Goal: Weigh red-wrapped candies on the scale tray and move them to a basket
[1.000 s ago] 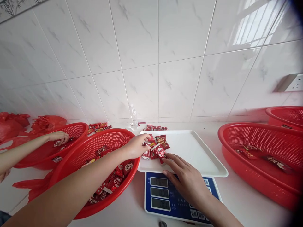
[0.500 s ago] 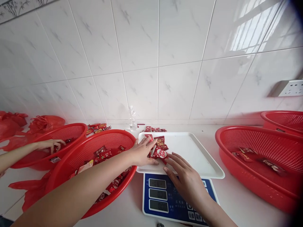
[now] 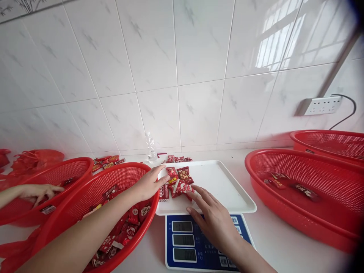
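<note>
Several red snack packets [image 3: 184,175] lie in a loose pile at the left end of the white tray [image 3: 227,189] on the digital scale [image 3: 182,262]. My left hand [image 3: 152,184] is at the tray's left edge with fingers spread, beside the pile, holding nothing. My right hand [image 3: 213,212] hovers above the tray's front edge and the scale panel. Its fingers are apart, and the fingertips meet or nearly meet the nearest packet. Under my left forearm stands a red basket [image 3: 155,212] with many red packets, partly hidden by the arm.
At far left another person's hand [image 3: 42,192] reaches into a second red basket [image 3: 76,163]. A clear bottle [image 3: 150,148] stands by the wall. To the right, a red basket [image 3: 256,182] holds a few packets, with another basket [image 3: 327,137] behind. A power strip [image 3: 321,106] is on the wall.
My left hand has drawn back left off the packets, uncovering more of them. My right hand stays by the pile. The camera view has shifted to the right.
</note>
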Tool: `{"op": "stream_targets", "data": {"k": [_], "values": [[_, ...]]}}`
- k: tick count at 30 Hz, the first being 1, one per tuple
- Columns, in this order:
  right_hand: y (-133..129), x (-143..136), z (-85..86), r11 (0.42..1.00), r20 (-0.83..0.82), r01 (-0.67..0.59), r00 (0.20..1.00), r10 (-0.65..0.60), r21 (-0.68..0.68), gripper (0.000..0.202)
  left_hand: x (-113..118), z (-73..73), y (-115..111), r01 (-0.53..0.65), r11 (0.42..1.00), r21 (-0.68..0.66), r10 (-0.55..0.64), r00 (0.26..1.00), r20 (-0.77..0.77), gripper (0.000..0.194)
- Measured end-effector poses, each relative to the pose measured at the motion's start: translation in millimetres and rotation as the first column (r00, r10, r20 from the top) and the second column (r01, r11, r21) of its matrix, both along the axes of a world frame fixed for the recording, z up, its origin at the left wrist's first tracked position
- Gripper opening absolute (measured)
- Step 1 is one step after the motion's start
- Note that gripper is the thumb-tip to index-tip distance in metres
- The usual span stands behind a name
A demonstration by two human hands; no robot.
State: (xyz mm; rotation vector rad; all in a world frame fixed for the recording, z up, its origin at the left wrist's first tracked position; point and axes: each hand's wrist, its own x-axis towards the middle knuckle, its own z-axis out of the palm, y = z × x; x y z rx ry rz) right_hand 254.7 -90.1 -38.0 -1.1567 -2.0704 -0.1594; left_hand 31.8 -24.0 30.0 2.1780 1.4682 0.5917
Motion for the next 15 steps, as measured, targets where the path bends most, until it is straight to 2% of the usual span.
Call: {"op": "stream_targets", "data": {"k": [3,6,9,12,15], "values": [[-1,-1,2.2,1.000,0.030,0.004,1.000,-0.004,0.004,0.029,-1,-9.2,-1,0.072,0.996,0.047,-0.066,0.992,-0.105,0.051],[-2,-1,4.6,1.000,0.029,0.005,1.000,-0.005,-0.006,0.029,5,-11.7,7,0.086,0.995,0.052,-0.075,0.980,-0.186,0.043],[-2,-1,5.9,1.000,0.009,-0.004,1.000,0.004,-0.017,0.029,11,-2.9,13,0.073,0.997,-0.005,-0.072,0.967,-0.246,0.048],[-2,-1,5.3,1.000,-0.011,-0.016,1.000,0.016,-0.020,0.030,10,9.9,12,0.105,0.986,-0.129,-0.136,0.957,-0.257,0.058],[0,0,3.4,1.000,-0.019,-0.024,1.000,0.023,-0.006,0.031,7,14.8,10,0.113,0.975,-0.190,-0.162,0.951,-0.262,0.063]]}}
